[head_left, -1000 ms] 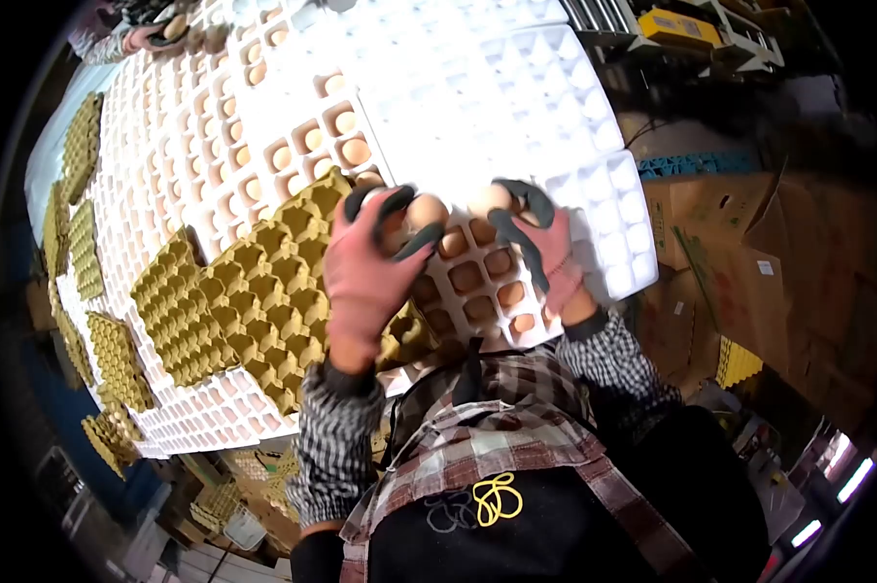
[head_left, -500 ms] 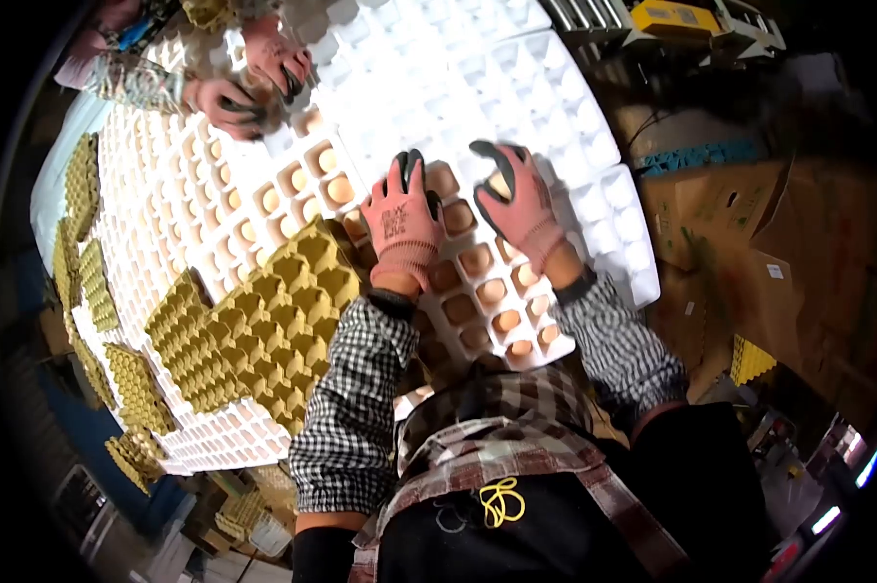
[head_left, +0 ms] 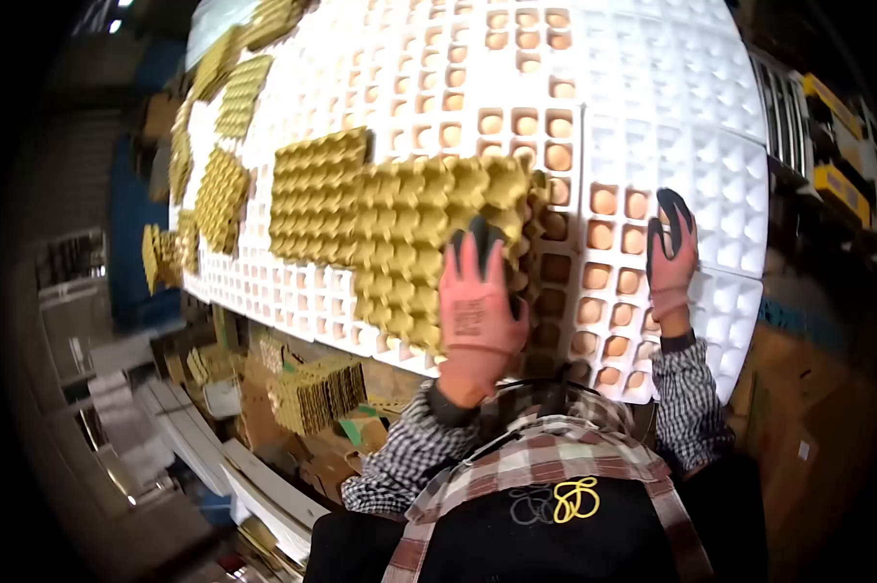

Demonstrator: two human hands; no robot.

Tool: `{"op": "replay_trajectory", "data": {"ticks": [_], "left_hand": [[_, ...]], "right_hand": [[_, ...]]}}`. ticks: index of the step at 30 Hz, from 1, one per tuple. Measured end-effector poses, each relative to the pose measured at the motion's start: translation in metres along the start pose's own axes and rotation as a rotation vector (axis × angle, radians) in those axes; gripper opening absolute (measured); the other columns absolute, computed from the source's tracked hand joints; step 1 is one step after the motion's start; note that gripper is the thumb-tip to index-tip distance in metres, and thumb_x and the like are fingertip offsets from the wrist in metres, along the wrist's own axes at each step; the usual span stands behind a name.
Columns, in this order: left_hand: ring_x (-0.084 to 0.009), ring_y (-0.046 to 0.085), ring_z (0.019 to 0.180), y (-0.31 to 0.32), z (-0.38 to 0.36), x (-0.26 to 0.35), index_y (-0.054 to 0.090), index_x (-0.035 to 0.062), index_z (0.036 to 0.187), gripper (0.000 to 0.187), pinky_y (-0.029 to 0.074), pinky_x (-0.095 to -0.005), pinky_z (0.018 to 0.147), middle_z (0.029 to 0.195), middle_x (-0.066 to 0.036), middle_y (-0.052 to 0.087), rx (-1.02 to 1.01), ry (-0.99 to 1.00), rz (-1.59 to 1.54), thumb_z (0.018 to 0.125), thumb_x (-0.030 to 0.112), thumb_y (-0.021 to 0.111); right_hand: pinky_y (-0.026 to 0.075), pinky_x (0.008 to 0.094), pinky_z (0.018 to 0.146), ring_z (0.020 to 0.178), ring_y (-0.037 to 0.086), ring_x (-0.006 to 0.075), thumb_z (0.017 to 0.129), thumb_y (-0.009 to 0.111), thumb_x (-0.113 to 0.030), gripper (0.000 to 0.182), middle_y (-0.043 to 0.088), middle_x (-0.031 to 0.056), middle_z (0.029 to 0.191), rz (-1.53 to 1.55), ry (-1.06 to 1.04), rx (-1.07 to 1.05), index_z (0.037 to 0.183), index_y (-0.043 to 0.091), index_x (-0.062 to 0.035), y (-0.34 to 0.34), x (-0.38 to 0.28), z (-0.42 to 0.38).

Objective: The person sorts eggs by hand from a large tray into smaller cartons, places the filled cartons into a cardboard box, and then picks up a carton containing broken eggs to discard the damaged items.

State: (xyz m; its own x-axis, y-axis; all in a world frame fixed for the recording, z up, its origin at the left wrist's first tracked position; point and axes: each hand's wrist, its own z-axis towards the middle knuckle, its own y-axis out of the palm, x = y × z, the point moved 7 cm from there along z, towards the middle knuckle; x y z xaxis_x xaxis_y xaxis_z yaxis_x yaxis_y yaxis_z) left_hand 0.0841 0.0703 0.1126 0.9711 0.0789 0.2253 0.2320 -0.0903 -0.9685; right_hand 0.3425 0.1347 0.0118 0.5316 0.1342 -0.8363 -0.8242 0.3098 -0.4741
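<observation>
My left hand (head_left: 482, 306), in a pink glove with black fingertips, lies fingers spread on the right part of a yellow-green egg tray (head_left: 409, 194). That tray rests on white foam trays full of eggs. My right hand (head_left: 673, 257), in a matching glove, hovers at the right side of a white foam tray (head_left: 582, 194) holding brown eggs (head_left: 603, 201). Its thumb and forefinger are curved apart, with no egg visible between them. Another yellow-green tray (head_left: 312, 185) lies to the left. White foam trays with bare cups (head_left: 720, 194) extend on the right.
More yellow-green trays (head_left: 223, 199) lie at the far left. Below the table edge stands a stack of trays (head_left: 322, 398) among cardboard. A cardboard box (head_left: 788, 418) is at the lower right, and a roller conveyor (head_left: 783, 107) at the upper right.
My view has turned left, and the other person's hands have left the picture. My left hand has moved from the egg-filled foam tray onto the yellow-green tray. The egg at my right fingers no longer shows.
</observation>
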Motion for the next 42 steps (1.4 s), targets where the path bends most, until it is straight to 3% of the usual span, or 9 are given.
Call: {"op": "replay_trajectory", "data": {"ticks": [6,15,21,24,27,29,32,37,42], "left_hand": [[-0.0391,0.044,0.125,-0.125,0.01,-0.113,0.049,-0.0002,0.131,0.063,0.04,-0.0442,0.106,0.138,-0.02,0.044,0.501,-0.133,0.107,0.07,-0.006,0.065],[-0.0412,0.035,0.132,0.052,0.152,-0.317,0.039,0.0136,0.143,0.081,0.03,-0.0546,0.107,0.151,-0.012,0.03,0.092,-0.39,0.242,0.077,0.055,0.065],[-0.0436,0.036,0.13,0.021,0.116,-0.308,0.044,0.0116,0.138,0.072,0.031,-0.0522,0.106,0.146,-0.017,0.036,0.457,-0.02,0.038,0.079,0.043,0.069],[-0.041,0.043,0.122,0.022,-0.005,-0.26,0.059,0.0093,0.12,0.052,0.036,-0.0496,0.099,0.134,-0.018,0.048,-0.155,0.189,-0.549,0.074,0.027,0.074],[-0.0374,0.048,0.115,0.031,-0.077,-0.219,0.065,0.0118,0.111,0.04,0.039,-0.0473,0.095,0.123,-0.015,0.054,-0.303,0.432,0.003,0.072,0.017,0.073],[-0.0349,0.048,0.114,0.052,-0.094,-0.234,0.064,0.0143,0.114,0.044,0.039,-0.0468,0.095,0.12,-0.014,0.054,-0.035,0.619,0.149,0.071,0.017,0.073],[-0.0326,0.053,0.106,0.042,-0.085,-0.246,0.06,0.0104,0.113,0.045,0.045,-0.0433,0.09,0.116,-0.014,0.056,-0.133,0.437,-0.256,0.07,0.013,0.073],[-0.0181,0.06,0.099,0.035,-0.077,-0.28,0.052,-0.0004,0.118,0.031,0.052,-0.0322,0.084,0.107,-0.008,0.059,-0.437,-0.382,-1.663,0.091,0.015,0.057],[-0.0345,0.057,0.099,0.031,-0.041,-0.242,0.056,0.0101,0.117,0.055,0.05,-0.0408,0.079,0.113,-0.013,0.052,-0.197,0.284,-0.048,0.066,0.011,0.078]], "right_hand": [[0.046,0.0348,0.095,0.111,0.058,0.0307,0.083,0.06,0.001,0.041,0.061,0.0155,0.119,0.044,0.141,-0.171,0.123,0.057,-0.0025,0.004,-0.024,-0.072],[0.045,0.0386,0.097,0.111,0.056,0.0335,0.076,0.07,-0.009,0.043,0.06,0.0152,0.119,-0.084,0.282,-0.289,0.117,0.061,-0.0046,0.035,-0.077,-0.174],[0.04,0.0428,0.095,0.111,0.052,0.0294,0.073,0.07,-0.02,0.048,0.055,0.0126,0.123,-0.356,-0.108,-0.562,0.12,0.062,-0.0172,0.089,-0.168,-0.185],[0.041,0.0408,0.089,0.105,0.053,0.0285,0.085,0.053,-0.016,0.035,0.056,0.0136,0.118,-0.674,-0.318,-0.723,0.116,0.064,-0.028,0.151,-0.153,-0.205],[0.045,0.0403,0.086,0.099,0.057,0.0343,0.071,0.073,-0.019,0.045,0.055,0.0164,0.116,-0.337,-0.015,-0.669,0.114,0.065,-0.0233,0.13,-0.144,-0.189],[0.049,0.0287,0.084,0.096,0.06,0.0153,0.078,0.073,-0.02,0.039,0.064,0.0093,0.107,0.373,0.553,-0.51,0.114,0.063,-0.007,0.11,-0.121,-0.193],[0.047,0.0237,0.084,0.094,0.059,0.0099,0.083,0.066,-0.013,0.028,0.065,0.0049,0.1,0.876,0.789,-0.529,0.109,0.062,-0.0025,0.115,-0.134,-0.192],[0.049,0.0346,0.086,0.097,0.063,0.025,0.074,0.07,-0.014,0.031,0.065,0.0123,0.101,-0.05,0.064,-0.677,0.104,0.063,-0.0076,0.157,-0.184,-0.192],[0.053,0.0335,0.071,0.083,0.065,0.0216,0.077,0.072,-0.019,0.035,0.066,0.0107,0.095,0.376,0.367,-0.611,0.107,0.061,-0.0051,0.158,-0.165,-0.185]]}}
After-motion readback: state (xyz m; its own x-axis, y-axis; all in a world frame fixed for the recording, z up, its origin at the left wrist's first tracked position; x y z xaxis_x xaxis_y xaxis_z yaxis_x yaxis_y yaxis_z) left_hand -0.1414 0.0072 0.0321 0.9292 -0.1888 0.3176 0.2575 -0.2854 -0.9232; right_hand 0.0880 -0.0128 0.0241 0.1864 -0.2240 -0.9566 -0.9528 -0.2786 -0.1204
